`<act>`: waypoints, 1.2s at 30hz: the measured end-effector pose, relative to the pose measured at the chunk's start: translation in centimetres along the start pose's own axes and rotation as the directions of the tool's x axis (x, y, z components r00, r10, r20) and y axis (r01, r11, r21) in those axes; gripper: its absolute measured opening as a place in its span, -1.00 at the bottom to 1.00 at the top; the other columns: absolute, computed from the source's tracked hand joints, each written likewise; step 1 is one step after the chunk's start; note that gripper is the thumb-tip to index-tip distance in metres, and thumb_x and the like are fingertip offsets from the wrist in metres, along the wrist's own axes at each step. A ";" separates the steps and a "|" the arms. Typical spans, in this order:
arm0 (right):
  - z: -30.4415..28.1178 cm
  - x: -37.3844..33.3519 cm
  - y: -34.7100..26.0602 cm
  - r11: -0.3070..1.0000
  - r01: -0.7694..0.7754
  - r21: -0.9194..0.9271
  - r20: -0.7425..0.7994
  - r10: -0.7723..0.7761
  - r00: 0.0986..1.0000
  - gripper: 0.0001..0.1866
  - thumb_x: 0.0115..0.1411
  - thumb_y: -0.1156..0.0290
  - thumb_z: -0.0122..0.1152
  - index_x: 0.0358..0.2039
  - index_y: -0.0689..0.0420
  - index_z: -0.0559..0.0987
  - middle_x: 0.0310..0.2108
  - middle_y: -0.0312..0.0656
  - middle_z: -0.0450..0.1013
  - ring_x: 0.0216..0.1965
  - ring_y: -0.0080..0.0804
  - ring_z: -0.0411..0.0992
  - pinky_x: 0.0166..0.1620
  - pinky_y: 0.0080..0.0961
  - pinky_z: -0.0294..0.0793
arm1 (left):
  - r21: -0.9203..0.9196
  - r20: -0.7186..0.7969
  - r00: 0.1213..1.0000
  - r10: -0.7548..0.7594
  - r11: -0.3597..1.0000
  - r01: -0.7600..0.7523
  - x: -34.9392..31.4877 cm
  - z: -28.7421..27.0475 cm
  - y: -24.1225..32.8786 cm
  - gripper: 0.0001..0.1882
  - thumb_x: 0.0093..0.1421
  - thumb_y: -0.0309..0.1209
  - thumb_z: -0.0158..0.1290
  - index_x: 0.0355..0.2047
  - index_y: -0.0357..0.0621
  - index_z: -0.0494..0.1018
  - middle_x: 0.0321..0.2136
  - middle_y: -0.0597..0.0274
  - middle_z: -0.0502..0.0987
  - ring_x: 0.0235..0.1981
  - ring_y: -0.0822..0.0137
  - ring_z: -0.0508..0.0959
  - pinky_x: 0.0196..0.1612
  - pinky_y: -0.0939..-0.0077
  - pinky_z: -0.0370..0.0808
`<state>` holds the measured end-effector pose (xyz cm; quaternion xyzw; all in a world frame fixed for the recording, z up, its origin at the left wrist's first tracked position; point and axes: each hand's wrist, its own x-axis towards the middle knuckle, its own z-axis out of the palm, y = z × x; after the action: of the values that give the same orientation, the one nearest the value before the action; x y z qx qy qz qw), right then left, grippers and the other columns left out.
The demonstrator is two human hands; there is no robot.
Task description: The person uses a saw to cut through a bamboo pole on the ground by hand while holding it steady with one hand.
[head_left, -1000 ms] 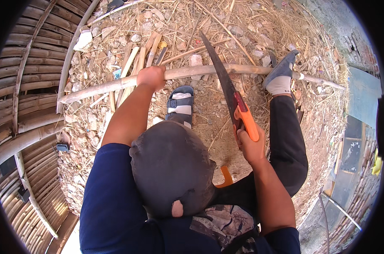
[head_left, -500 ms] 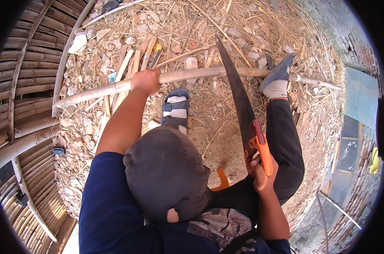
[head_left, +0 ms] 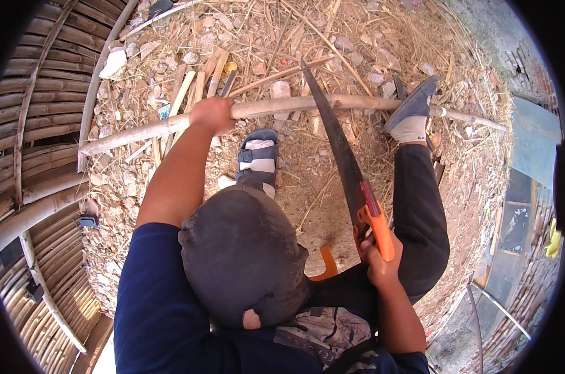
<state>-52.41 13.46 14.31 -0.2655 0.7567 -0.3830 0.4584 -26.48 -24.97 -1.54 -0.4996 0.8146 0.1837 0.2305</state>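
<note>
A long bamboo pole lies crosswise in front of me, a little above the littered ground. My left hand is closed round it, left of the middle. In my right hand is the orange handle of a handsaw, its dark blade slanting up and left across the pole. The blade overlaps the pole right of my left hand; I cannot tell whether its teeth touch the bamboo. My right foot in a grey sandal presses on the pole's right part. My left sandal stands on the near side of it.
Split bamboo strips and a dark-bladed tool lie beyond my left hand among stones and straw. A curved orange piece shows beside my right thigh. A bamboo slat wall bounds the left, a brick wall the right.
The handsaw has shifted left along the pole, with its tip swung left and slightly nearer. My left hand has edged slightly left and keeps its hold on the pole.
</note>
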 end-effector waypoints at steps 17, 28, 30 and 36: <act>-1.1 -2.1 -2.0 0.999 -0.042 -0.025 0.040 0.043 0.998 -0.92 0.15 0.52 0.21 -0.36 0.23 0.50 -0.46 -0.29 0.46 -0.45 -0.59 0.40 -0.29 -0.55 0.45 | -0.053 0.064 0.996 0.058 0.997 -0.055 1.6 -1.1 -1.1 -0.53 0.02 -0.32 0.22 0.00 -0.01 0.61 -0.11 0.01 0.69 -0.01 0.07 0.68 0.14 0.17 0.59; 0.4 -2.5 -2.1 0.994 -0.074 0.078 0.026 0.072 0.997 -0.89 0.11 0.49 0.17 -0.42 0.19 0.42 -0.57 -0.28 0.39 -0.59 -0.58 0.35 -0.34 -0.60 0.45 | 0.050 -0.430 0.897 0.105 0.995 -0.092 0.6 4.9 -0.5 -0.67 0.13 -0.34 0.26 -0.10 -0.01 0.49 -0.17 0.21 0.61 -0.07 0.12 0.65 0.01 0.05 0.53; 1.1 -2.0 -2.6 0.999 -0.017 0.033 0.018 0.017 1.000 -0.89 0.12 0.48 0.17 -0.42 0.19 0.43 -0.57 -0.29 0.38 -0.59 -0.58 0.35 -0.37 -0.60 0.41 | 0.047 -0.396 0.914 0.084 0.996 -0.071 1.7 4.2 -0.5 -0.73 0.14 -0.38 0.24 -0.15 -0.02 0.50 -0.20 0.18 0.63 -0.10 0.10 0.67 -0.04 0.04 0.55; 1.0 -0.3 -2.6 0.999 -0.039 -0.008 0.105 0.039 0.994 -0.94 0.23 0.54 0.17 -0.30 0.25 0.50 -0.46 -0.33 0.43 -0.42 -0.62 0.37 -0.22 -0.55 0.46 | 0.025 -0.290 0.956 0.045 0.999 -0.039 1.7 3.3 -0.4 -0.76 0.16 -0.41 0.21 -0.15 -0.03 0.52 -0.19 0.16 0.66 -0.09 0.08 0.69 -0.03 0.02 0.58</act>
<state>-51.22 11.91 16.31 -0.2717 0.7376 -0.3574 0.5043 -26.15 -24.67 -5.28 -0.5016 0.8517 0.1053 0.1091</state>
